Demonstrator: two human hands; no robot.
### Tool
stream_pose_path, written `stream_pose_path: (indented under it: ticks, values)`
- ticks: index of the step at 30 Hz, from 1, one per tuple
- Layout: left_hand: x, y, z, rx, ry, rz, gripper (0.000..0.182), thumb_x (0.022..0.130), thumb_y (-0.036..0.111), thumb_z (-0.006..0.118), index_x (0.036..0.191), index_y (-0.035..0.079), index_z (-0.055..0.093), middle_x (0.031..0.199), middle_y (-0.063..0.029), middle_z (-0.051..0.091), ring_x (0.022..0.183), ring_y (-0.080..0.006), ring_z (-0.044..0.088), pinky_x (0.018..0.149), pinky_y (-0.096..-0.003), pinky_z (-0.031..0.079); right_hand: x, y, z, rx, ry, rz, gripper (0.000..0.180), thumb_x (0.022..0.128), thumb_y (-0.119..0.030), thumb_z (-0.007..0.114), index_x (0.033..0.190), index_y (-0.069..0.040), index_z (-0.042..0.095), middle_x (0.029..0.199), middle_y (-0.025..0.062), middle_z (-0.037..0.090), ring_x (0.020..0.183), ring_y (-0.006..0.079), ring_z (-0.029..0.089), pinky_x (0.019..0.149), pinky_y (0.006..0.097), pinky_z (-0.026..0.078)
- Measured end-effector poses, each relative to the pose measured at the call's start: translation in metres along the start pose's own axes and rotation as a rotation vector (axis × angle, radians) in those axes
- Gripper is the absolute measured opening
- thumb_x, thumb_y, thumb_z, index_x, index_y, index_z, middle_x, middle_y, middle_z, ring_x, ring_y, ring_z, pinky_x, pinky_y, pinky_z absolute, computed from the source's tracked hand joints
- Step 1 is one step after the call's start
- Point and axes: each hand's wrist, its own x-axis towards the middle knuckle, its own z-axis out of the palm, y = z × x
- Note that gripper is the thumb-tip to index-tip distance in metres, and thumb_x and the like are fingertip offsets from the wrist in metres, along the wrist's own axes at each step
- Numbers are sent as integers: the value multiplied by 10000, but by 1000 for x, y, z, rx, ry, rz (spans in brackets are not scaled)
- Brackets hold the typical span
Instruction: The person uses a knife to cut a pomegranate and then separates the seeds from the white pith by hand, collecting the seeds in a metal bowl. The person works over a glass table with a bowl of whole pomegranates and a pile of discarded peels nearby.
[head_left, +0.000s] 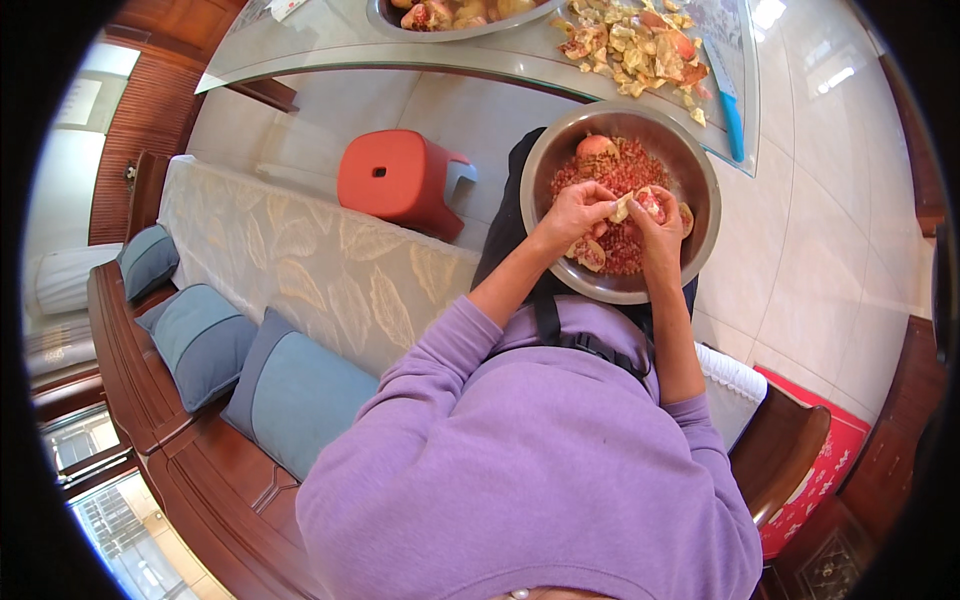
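Note:
A steel bowl (706, 247) rests on my lap, holding a layer of loose red pomegranate seeds (622, 251). Above the seeds, my right hand (661, 236) grips a broken pomegranate piece (649, 202) with red seeds showing. Between the fingertips of my left hand (574, 214) is a pale bit of pomegranate peel (621, 208), close against that piece. A larger pomegranate chunk (598, 148) lies at the bowl's far side. Another pomegranate piece (587, 255) sits below my left hand, and one more (685, 219) leans by the right wall.
A glass table (480, 56) stands ahead, bearing a peel heap (637, 49), a blue-handled knife (729, 112) and a steel basin (450, 34) of pomegranate pieces. A red plastic stool (390, 176) is on the floor at left. Cushions (300, 397) line the wooden sofa (202, 480).

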Motion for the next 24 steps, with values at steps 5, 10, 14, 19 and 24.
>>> stream_pose_path:
  ticks: [5, 10, 14, 19, 24]
  values:
    - [4, 0, -1, 42, 95, -33, 111, 844, 60, 569, 950, 28, 571, 778, -38, 621, 526, -53, 539, 405, -180, 377, -5, -2, 7, -74, -32, 41, 411, 842, -108, 748, 1191, -97, 532, 988, 23, 622, 816, 103, 641, 604, 203, 553]
    - [-3, 4, -1, -167, -31, -102, 159, 873, 100, 655, 988, 51, 558, 795, -33, 619, 535, -42, 512, 422, -166, 355, -3, -7, 2, -52, -11, 46, 385, 862, -162, 736, 1184, -97, 535, 991, 19, 620, 808, 81, 627, 598, 196, 526]
    - [3, 7, -12, -47, 10, -89, 163, 862, 119, 708, 945, 70, 576, 805, -39, 630, 519, -37, 471, 428, -165, 338, 6, -5, -8, 172, -6, 142, 305, 907, -254, 692, 1120, -95, 543, 940, 9, 605, 718, 67, 562, 534, 186, 439]
    - [45, 56, -33, -53, 146, 80, 180, 892, 190, 681, 973, 51, 601, 810, -51, 642, 576, -92, 561, 458, -195, 408, 8, -9, -19, 443, -58, 277, 349, 999, -447, 498, 1087, -110, 532, 842, -1, 586, 669, 71, 493, 527, 190, 369]
    - [90, 116, -11, 144, 421, 388, 348, 967, 372, 557, 982, 26, 603, 822, -62, 637, 625, -138, 590, 513, -264, 461, -2, -19, -8, 185, 44, 141, 429, 1037, -473, 360, 1018, -98, 570, 847, 20, 583, 704, 85, 519, 534, 215, 383]
